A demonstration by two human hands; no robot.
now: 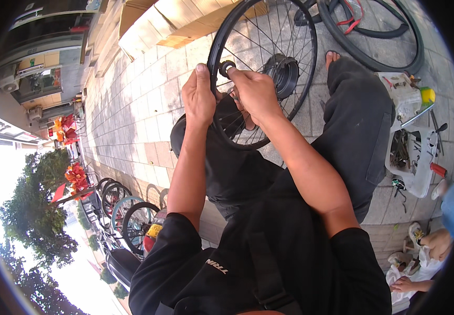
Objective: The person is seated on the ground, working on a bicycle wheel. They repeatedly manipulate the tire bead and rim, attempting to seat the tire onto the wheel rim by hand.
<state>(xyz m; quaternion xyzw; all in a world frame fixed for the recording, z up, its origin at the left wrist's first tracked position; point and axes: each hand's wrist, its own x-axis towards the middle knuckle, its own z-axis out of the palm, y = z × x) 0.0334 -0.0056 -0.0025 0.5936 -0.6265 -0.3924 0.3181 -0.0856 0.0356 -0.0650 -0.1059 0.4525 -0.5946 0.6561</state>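
A bicycle wheel (307,59) with a black rim, spokes and a large black hub (284,73) stands tilted between my knees. My left hand (198,97) is closed on the left side of its rim, thumb up along it. My right hand (255,94) reaches in over the spokes just beside it, holding a small round black part (225,67) at the inner edge of the rim. I cannot make out exactly what that part is, and some of its shape is hidden by my fingers.
A loose tire and tube (413,47) lie top right, cardboard (158,21) above. At my right are tool trays (418,168) and other people's feet and hands (402,284). Parked bicycles (135,220) stand at left on the paving.
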